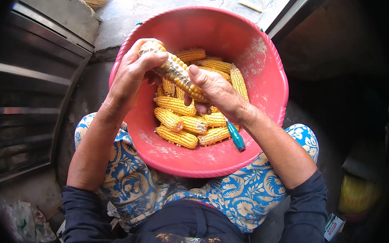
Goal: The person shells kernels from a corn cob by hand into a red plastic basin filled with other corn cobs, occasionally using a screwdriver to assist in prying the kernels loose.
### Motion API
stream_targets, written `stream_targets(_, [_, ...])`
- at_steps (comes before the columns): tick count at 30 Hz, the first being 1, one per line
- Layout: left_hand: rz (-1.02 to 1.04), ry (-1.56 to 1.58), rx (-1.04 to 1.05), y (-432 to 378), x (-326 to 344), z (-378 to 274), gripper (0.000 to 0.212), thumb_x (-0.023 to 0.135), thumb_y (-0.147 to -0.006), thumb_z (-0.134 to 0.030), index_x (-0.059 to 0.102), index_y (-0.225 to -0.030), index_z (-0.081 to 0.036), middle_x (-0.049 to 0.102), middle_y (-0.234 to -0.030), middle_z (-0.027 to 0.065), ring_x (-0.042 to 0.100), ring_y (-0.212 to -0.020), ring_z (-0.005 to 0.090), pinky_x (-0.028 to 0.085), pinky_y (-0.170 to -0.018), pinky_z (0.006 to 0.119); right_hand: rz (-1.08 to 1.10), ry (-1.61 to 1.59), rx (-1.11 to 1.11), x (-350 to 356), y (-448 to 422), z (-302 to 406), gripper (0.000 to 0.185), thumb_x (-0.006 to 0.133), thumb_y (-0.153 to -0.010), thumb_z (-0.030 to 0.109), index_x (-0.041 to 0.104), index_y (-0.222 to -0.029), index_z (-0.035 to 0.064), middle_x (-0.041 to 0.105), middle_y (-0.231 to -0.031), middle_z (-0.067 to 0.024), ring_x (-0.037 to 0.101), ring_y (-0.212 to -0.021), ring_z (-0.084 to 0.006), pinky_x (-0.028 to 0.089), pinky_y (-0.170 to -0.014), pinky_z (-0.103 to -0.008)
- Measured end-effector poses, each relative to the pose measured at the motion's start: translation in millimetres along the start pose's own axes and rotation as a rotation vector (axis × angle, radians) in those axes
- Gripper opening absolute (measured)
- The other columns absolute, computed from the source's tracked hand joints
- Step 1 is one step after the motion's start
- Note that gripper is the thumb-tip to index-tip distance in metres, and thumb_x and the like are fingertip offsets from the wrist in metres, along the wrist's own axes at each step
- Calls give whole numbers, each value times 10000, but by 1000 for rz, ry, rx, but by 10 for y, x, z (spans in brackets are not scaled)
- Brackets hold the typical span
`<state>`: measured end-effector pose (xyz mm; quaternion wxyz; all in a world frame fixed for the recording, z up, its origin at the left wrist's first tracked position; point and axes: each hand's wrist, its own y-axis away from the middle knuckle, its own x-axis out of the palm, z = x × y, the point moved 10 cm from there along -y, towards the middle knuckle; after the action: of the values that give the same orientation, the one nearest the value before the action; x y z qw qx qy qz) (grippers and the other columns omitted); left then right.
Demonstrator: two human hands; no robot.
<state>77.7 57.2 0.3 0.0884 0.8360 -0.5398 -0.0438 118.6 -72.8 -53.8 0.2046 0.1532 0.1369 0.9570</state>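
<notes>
A partly shelled corn cob (177, 71) is held slantwise above a big red plastic tub (191, 169). Around its upper left end my left hand (138, 64) is closed, thumb on top. My right hand (214, 89) grips the lower right end, its thumb lying on the cob. Bare patches show between the remaining rows of yellow kernels. Below, several full yellow corn cobs (176, 137) lie heaped in the tub. A teal-handled tool (235, 136), its working end mostly hidden, leans on the cobs beneath my right forearm.
The tub sits between my knees. A ribbed metal door (26, 91) stands at the left and a metal frame (293, 14) at the upper right. Broom bristles (96, 1) lie at the upper left. Plastic bags (29, 223) are at the lower left, a small box (333, 227) at the lower right.
</notes>
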Motion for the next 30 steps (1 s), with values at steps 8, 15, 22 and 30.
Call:
stream_targets(8, [-48,66,-61,-95,-217,113,238,587,-835,-216,568,-1000,-46,588,-766,40,539,-579,106,424,-514,229,-29,285,-153,40,-18,131,510,451,-922,532,538,-963,31,574,-760,-59,550,-643,-130,435,-565,-267])
stream_targets(15, [-86,107,-24,-94,-190,161,193,592,-820,-196,576,-966,-71,579,-771,24,507,-556,91,385,-494,214,-232,532,-211,-19,59,179,451,418,-941,455,521,-976,18,587,-793,-274,602,-776,-413,446,-676,-468])
stream_targets(22, [-125,97,10,5,-152,35,304,598,-811,-218,540,-1063,-57,578,-807,32,535,-609,97,430,-541,226,-351,341,-418,-190,59,294,497,320,-995,400,541,-920,-40,592,-806,-132,559,-793,-224,434,-732,-364])
stream_targets(30, [-120,119,-14,-64,-307,24,255,588,-815,-221,559,-1006,-55,572,-807,36,542,-636,114,441,-542,245,13,-30,-140,70,18,227,399,514,-933,422,536,-1032,36,498,-745,7,441,-545,-35,364,-469,-196])
